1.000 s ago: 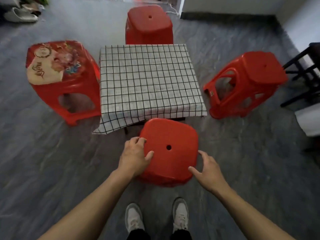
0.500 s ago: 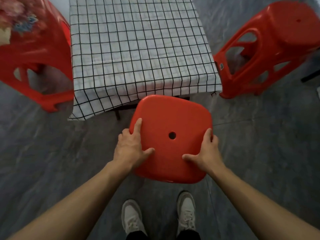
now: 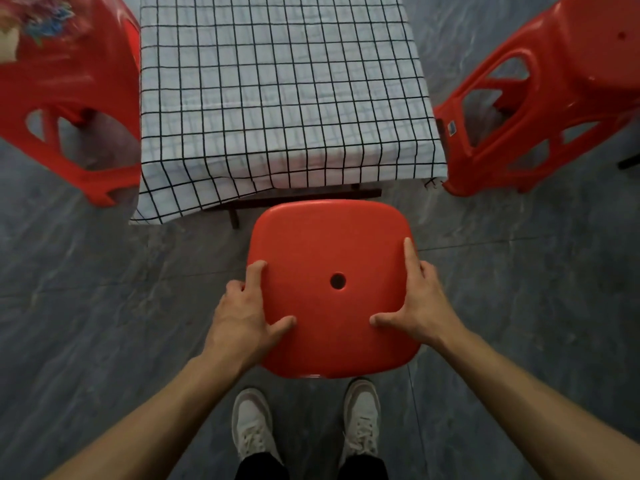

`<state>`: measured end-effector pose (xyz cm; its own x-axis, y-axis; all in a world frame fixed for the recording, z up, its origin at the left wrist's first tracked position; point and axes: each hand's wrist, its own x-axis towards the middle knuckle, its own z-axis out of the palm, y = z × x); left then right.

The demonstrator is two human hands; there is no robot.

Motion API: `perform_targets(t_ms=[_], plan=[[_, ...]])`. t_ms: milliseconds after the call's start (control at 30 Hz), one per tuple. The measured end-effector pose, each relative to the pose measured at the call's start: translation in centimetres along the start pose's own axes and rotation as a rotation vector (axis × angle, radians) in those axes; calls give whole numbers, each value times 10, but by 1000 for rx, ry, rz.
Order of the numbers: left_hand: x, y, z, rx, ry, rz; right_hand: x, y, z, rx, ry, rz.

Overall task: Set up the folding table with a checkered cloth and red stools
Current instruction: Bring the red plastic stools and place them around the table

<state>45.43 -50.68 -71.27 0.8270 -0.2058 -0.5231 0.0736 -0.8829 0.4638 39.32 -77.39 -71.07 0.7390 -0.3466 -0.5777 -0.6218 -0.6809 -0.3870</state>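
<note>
A red stool (image 3: 329, 244) with a hole in its seat stands on the floor just in front of the table's near edge. My left hand (image 3: 246, 313) grips the seat's left edge, thumb on top and fingers curled over the side. My right hand (image 3: 419, 303) grips the right edge the same way. The folding table wears a white cloth with a black grid (image 3: 277, 81); its dark frame (image 3: 301, 199) shows under the hem. A red stool with a patterned seat (image 3: 69, 81) stands left of the table, a plain red stool (image 3: 554, 81) right of it.
Grey stone-patterned floor (image 3: 104, 306) surrounds everything. My white shoes (image 3: 252, 424) stand right behind the near stool. A dark furniture leg (image 3: 628, 164) shows at the right edge. The cloth's near left corner hangs lower than the rest.
My right hand has come onto the near stool's right edge, so both hands now hold the seat. My view has dropped closer; the far stool has left the picture.
</note>
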Motion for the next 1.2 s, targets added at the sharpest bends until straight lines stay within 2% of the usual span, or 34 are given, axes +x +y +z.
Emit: perform_targets(t_ms=[100, 400, 833, 1067, 1200], plan=[[18, 7, -5, -47, 65, 4, 6, 0, -1, 58, 19, 59], [18, 14, 1, 18, 21, -109, 4, 3, 10, 66, 33, 49], [-53, 2, 44, -5, 100, -162, -37, 30, 21, -13, 10, -19], [-89, -12, 67, -11, 102, -108, -81, 58, 42, -20, 56, -23], [-118, -26, 81, -3, 69, -130, -105, 74, 58, -20, 28, -27]])
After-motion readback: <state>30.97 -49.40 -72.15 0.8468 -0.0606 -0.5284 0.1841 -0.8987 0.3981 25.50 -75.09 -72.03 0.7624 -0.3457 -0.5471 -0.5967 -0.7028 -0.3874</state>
